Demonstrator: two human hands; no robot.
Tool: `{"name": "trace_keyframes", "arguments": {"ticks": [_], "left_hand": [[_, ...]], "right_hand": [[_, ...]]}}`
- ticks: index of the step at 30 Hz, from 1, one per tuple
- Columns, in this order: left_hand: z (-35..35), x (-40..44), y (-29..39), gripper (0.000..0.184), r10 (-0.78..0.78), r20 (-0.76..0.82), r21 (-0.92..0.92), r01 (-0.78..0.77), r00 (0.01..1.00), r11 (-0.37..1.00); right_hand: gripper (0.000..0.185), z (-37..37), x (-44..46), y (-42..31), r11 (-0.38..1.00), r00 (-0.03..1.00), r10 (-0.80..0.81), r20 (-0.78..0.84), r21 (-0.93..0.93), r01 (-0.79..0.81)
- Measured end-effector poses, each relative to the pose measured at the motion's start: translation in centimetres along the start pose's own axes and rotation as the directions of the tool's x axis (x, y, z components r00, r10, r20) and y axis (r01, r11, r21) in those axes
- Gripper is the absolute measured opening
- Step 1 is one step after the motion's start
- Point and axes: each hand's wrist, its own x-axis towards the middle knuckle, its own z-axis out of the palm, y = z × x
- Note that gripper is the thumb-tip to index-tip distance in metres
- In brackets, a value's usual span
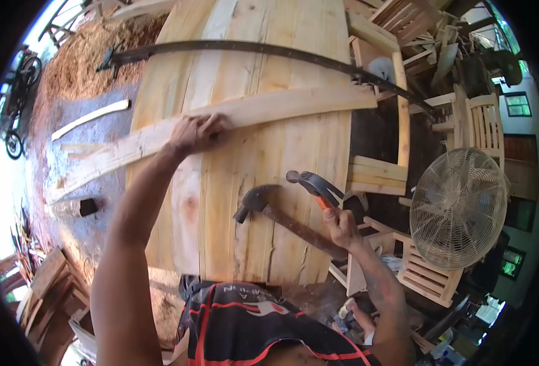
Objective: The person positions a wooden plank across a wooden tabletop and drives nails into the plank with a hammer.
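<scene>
A long pale board (294,105) lies slantwise across the wide plank panel (220,183). My left hand (199,133) rests on this board with its fingers bent over the edge. In my right hand (341,227) is a claw hammer (311,183) with an orange handle, its head raised over the panel's right side. A second, older hammer (294,229) with a worn handle lies on the panel between my hands. Beyond the board, a long dark metal bar clamp (239,46) spans the panel.
A large round fan (458,208) and wooden chair frames (431,271) stand at the right. Wood shavings (77,64) are heaped at the upper left. A dark-ended block (77,207) and scrap wood (50,271) are at the left. A motorcycle (19,100) stands farther left.
</scene>
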Motion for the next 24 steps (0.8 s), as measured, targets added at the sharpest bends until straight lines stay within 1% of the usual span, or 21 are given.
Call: {"name": "trace_keyframes", "arguments": {"ticks": [1,2,3,4,5,6,7,9,10,11,12,13,14,15,16,17,19,21,22,23,24], "left_hand": [[-0.3,1.0,-0.4,0.032,-0.018,-0.023,0.002,0.018,1.0,1.0],[-0.2,1.2,-0.5,0.026,0.018,-0.069,-0.018,-0.019,0.997,1.0],[0.3,0.7,0.1,0.026,0.013,-0.04,-0.044,-0.015,0.999,0.999],[0.4,1.0,-0.2,0.026,0.069,-0.066,-0.044,-0.072,0.995,0.996],[0.2,1.3,-0.5,0.026,0.123,-0.099,-0.036,-0.127,0.987,0.991],[-0.4,1.4,0.1,0.028,0.025,-0.057,-0.037,-0.027,0.998,0.999],[0.1,1.0,-0.1,0.028,0.018,-0.051,-0.039,-0.02,0.999,0.999],[0.8,1.0,-0.8,0.029,0.05,-0.068,-0.015,-0.051,0.996,0.999],[0.8,1.0,-0.8,0.031,0.036,-0.042,0.004,-0.036,0.998,0.999],[0.5,0.8,-1.0,0.031,0.046,-0.046,0.015,-0.045,0.998,0.999],[0.2,0.4,-0.9,0.031,0.032,-0.019,-0.04,-0.033,0.999,0.999],[0.1,0.9,-1.0,0.032,0.028,-0.002,-0.088,-0.028,1.0,0.996],[0.2,1.0,-0.8,0.032,0.074,-0.115,0.033,-0.071,0.991,0.997],[0.0,1.4,-0.8,0.032,0.078,-0.107,0.03,-0.076,0.991,0.997],[0.2,1.3,-0.6,0.033,0.099,-0.088,-0.002,-0.1,0.991,0.995],[0.4,1.3,-0.7,0.033,0.114,-0.082,-0.025,-0.116,0.99,0.993],[0.3,0.8,-0.4,0.033,0.069,-0.022,-0.028,-0.069,0.997,0.997],[0.0,1.1,-0.3,0.033,0.004,-0.009,-0.014,-0.004,1.0,1.0],[-0.1,1.2,-0.2,0.035,0.027,-0.028,-0.011,-0.028,0.999,1.0],[-0.3,1.5,-0.3,0.035,0.044,-0.038,-0.003,-0.044,0.998,0.999],[-0.3,1.5,-0.5,0.036,0.027,-0.028,0.021,-0.027,0.999,0.999]], "right_hand": [[0.054,-0.6,0.7,0.2,0.981,0.999,0.025,-0.046,0.194,-0.015],[0.058,-0.8,0.6,0.3,0.92,0.995,0.078,-0.065,0.39,-0.047],[0.058,-1.7,-1.0,-1.1,0.915,0.992,0.113,-0.048,0.396,-0.085],[0.065,-3.6,-1.3,-3.8,0.854,0.99,-0.023,-0.139,0.512,0.091],[0.073,-4.9,-1.0,-5.2,0.753,0.957,-0.15,-0.247,0.599,0.272],[0.074,-5.3,-1.5,-5.1,0.668,0.9,-0.282,-0.333,0.605,0.433],[0.076,-5.5,-2.0,-4.9,0.554,0.81,-0.404,-0.424,0.591,0.586],[0.041,-2.8,-2.1,-1.0,0.796,0.909,-0.336,-0.248,0.442,0.415],[0.026,-1.4,-2.2,1.0,0.883,0.942,-0.297,-0.156,0.33,0.333],[0.021,-0.4,-0.4,0.1,0.972,0.98,-0.2,-0.007,-0.124,0.198],[0.021,0.0,-0.1,-0.9,0.974,0.98,-0.196,-0.022,-0.117,0.192],[0.02,-0.1,0.5,-2.1,0.991,0.992,-0.123,-0.025,-0.063,0.122],[0.02,-0.6,2.0,-2.6,0.997,0.997,-0.073,-0.014,-0.016,0.073],[0.029,-0.8,1.7,-2.3,0.989,0.992,-0.117,-0.055,0.085,0.121],[0.043,-0.6,0.2,-2.2,0.961,0.989,-0.078,-0.122,0.254,0.107],[0.054,-1.2,-1.1,-2.3,0.919,0.983,-0.073,-0.166,0.372,0.131],[0.073,-2.8,-3.7,-3.7,0.81,0.967,-0.089,-0.241,0.547,0.211],[0.069,-1.1,-3.9,-1.7,0.881,0.94,-0.192,-0.282,0.372,0.291],[0.067,-0.4,-3.4,-2.0,0.903,0.922,-0.242,-0.301,0.279,0.328],[0.058,0.0,-2.1,-2.3,0.988,0.985,-0.051,-0.166,0.134,0.074],[0.05,0.2,-0.2,-3.8,0.986,0.99,0.143,-0.022,-0.079,-0.144]]}}
